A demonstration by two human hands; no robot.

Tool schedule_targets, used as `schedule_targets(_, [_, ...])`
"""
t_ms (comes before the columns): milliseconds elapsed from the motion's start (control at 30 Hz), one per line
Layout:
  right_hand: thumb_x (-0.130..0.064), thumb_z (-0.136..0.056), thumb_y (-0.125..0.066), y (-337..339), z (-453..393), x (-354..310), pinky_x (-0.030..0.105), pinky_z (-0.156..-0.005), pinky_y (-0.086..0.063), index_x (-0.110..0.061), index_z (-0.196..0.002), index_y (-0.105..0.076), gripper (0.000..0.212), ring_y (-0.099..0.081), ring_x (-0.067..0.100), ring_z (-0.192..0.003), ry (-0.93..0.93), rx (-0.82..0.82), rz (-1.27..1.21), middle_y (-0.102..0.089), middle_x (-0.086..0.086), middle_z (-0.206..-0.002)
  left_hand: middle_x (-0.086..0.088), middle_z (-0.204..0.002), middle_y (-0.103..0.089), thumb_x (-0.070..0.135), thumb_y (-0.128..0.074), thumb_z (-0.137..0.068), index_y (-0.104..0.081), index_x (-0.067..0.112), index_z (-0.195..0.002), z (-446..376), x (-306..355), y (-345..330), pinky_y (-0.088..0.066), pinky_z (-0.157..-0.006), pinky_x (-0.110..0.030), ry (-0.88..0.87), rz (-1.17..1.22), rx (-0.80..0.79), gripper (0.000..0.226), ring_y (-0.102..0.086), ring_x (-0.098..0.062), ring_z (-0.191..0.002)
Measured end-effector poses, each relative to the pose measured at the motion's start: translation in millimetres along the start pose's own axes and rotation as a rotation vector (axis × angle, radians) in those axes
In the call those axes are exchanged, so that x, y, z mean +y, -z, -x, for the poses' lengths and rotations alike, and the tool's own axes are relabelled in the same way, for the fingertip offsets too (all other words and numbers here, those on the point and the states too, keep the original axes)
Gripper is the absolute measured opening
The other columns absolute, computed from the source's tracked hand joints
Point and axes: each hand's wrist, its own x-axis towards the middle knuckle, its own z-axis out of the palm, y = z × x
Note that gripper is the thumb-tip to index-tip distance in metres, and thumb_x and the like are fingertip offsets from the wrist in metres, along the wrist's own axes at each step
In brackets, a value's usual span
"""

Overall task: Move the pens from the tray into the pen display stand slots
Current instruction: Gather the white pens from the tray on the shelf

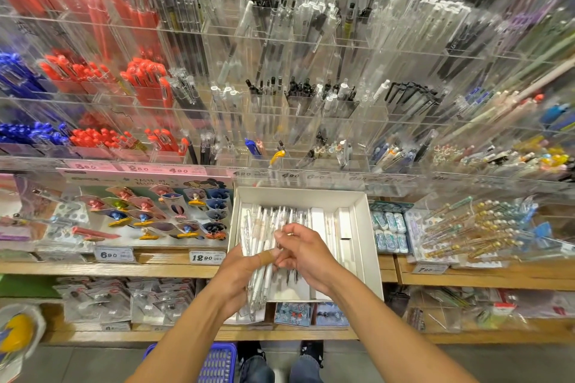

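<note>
A white cardboard tray (361, 227) rests on the wooden shelf in front of me. A bundle of clear and white pens (264, 227) lies in its left half. My left hand (239, 277), with a plaster on one finger, is wrapped around the lower part of that bundle. My right hand (306, 253) pinches the pens from the right, fingertips at the bundle's middle. The clear acrylic pen display stand (280, 96) rises behind the tray, with tiers of slots holding red, blue, black and clear pens.
Small white boxes (345, 227) sit in the tray's right half. Carded clips (161, 211) lie to the left, erasers (390, 232) and gold-tipped pens (466, 230) to the right. Price tags line the shelf edge. A blue basket (217, 362) stands on the floor by my feet.
</note>
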Motion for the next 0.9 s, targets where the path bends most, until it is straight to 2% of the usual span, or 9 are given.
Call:
schedule_targets(67, [-0.021,-0.089,-0.068,-0.3,-1.2,3.6,0.023,-0.058,-0.054,-0.005,-0.103,-0.062,0.023,-0.063,0.017,-0.059,-0.010,0.001,0.035,-0.067,0.004,-0.067,-0.019,-0.105,-0.073,0.018,-0.084,-0.065,-0.065,0.002,-0.116,-0.2,-0.9,-0.3,-0.046,-0.101,-0.045,-0.016,-0.017,0.004,0.057,-0.066,-0.034,-0.107])
schedule_targets(167, [-0.030,-0.081,-0.074,4.4,-2.3,5.9,0.024,-0.058,-0.053,-0.006,-0.105,-0.063,0.036,-0.064,0.019,-0.061,-0.035,-0.017,0.007,-0.069,0.004,-0.073,-0.021,-0.106,-0.072,0.010,-0.083,-0.068,-0.062,0.000,-0.119,-0.9,-3.9,1.1,-0.042,-0.105,-0.052,0.008,0.025,0.040,0.057,-0.064,-0.038,-0.107])
schedule_targets(267, [-0.026,-0.089,-0.068,15.8,-8.6,9.4,0.024,-0.055,-0.052,-0.009,-0.107,-0.064,0.025,-0.061,0.015,-0.059,-0.076,0.076,-0.015,-0.069,0.005,-0.079,-0.024,-0.108,-0.071,0.009,-0.084,-0.066,-0.063,-0.002,-0.116,0.0,-2.0,-0.2,-0.048,-0.095,-0.049,0.029,0.036,0.052,0.055,-0.064,-0.033,-0.094])
schedule_targets(367, [-0.016,-0.094,-0.060,27.5,-14.3,21.0,0.025,-0.054,-0.052,-0.010,-0.097,-0.065,0.008,-0.060,0.015,-0.057,-0.161,0.275,0.234,-0.067,0.007,-0.075,-0.022,-0.104,-0.073,0.008,-0.084,-0.059,-0.061,-0.001,-0.116,0.8,0.7,-0.4,-0.058,-0.068,-0.036,0.040,0.093,0.082,0.063,-0.070,-0.026,-0.078])
schedule_targets(500, [-0.011,-0.092,-0.059,32.6,-25.2,35.4,0.033,-0.059,-0.054,-0.010,-0.070,-0.062,0.022,-0.061,0.019,-0.055,-0.202,0.373,0.528,-0.064,0.011,-0.071,-0.019,-0.103,-0.074,0.000,-0.080,-0.072,-0.059,0.002,-0.119,2.3,1.9,2.1,-0.058,-0.077,-0.040,0.017,0.100,0.105,0.052,-0.071,-0.025,-0.079])
schedule_targets(600, [-0.017,-0.092,-0.059,24.8,-45.8,36.3,0.036,-0.071,-0.053,-0.005,-0.090,-0.065,0.014,-0.068,0.028,-0.082,-0.163,0.424,0.770,-0.065,0.013,-0.084,-0.019,-0.104,-0.074,0.003,-0.079,-0.070,-0.061,0.004,-0.116,4.8,2.5,3.5,-0.059,-0.075,-0.038,0.008,0.099,0.111,0.049,-0.071,-0.024,-0.079])
schedule_targets(667, [-0.020,-0.094,-0.057,16.9,-60.2,37.7,0.027,-0.063,-0.046,-0.008,-0.095,-0.060,0.013,-0.062,0.023,-0.081,-0.165,0.459,0.900,-0.055,0.002,-0.081,-0.019,-0.102,-0.074,-0.001,-0.075,-0.076,-0.064,0.004,-0.112,5.8,1.1,4.9,-0.060,-0.067,-0.034,0.007,0.109,0.120,0.039,-0.070,-0.023,-0.076])
schedule_targets(733, [-0.024,-0.095,-0.056,9.3,-71.8,41.9,0.024,-0.053,-0.039,-0.012,-0.079,-0.052,0.020,-0.054,0.017,-0.066,-0.179,0.508,0.975,-0.050,-0.003,-0.070,-0.019,-0.098,-0.075,-0.005,-0.072,-0.080,-0.066,0.004,-0.109,6.3,-1.1,6.9,-0.060,-0.062,-0.031,0.012,0.119,0.142,0.031,-0.070,-0.022,-0.073])
schedule_targets(900, [-0.025,-0.097,-0.055,6.8,-87.7,45.9,0.022,-0.042,-0.032,-0.015,-0.068,-0.047,0.032,-0.046,0.010,-0.053,-0.268,0.535,0.973,-0.054,-0.002,-0.067,-0.014,-0.095,-0.076,-0.001,-0.074,-0.081,-0.068,0.008,-0.111,6.4,-5.4,10.7,-0.057,-0.065,-0.031,0.006,0.105,0.153,0.032,-0.069,-0.021,-0.075])
